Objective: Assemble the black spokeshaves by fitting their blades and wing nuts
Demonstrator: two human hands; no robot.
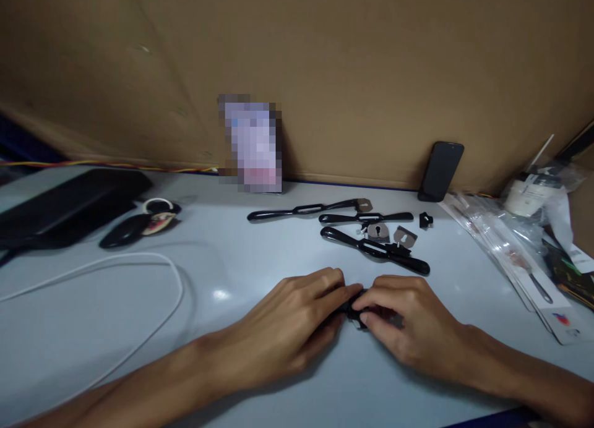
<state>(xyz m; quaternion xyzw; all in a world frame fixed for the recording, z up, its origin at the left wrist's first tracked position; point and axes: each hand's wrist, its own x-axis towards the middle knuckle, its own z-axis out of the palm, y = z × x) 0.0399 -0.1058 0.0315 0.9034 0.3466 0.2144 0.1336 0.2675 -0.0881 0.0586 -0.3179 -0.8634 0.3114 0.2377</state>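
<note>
My left hand (309, 320) and my right hand (408, 310) meet low in the middle, both closed on a black spokeshave (356, 316). Only its centre shows, with a bit of bare metal; fingers hide the rest. Just beyond lies a glossy black spokeshave body (346, 237) with a loose clamp piece (399, 250) against it. Two more bodies rest behind, a middle one (334, 218) and a longer-looking one (273, 214). Flat slotted blades lie among them: one blade (383, 231), another blade (405, 237) and a third blade (366, 204). A small black cap (425, 220) sits to the right.
A phone (440, 171) and a blurred-out upright object (255, 146) lean on the cardboard wall (348, 75). Plastic-wrapped packets (515, 261) and a white cup (529, 196) stand right. At left are a black case (69, 202), keys with a fob (127, 230) and a white cable (179, 279).
</note>
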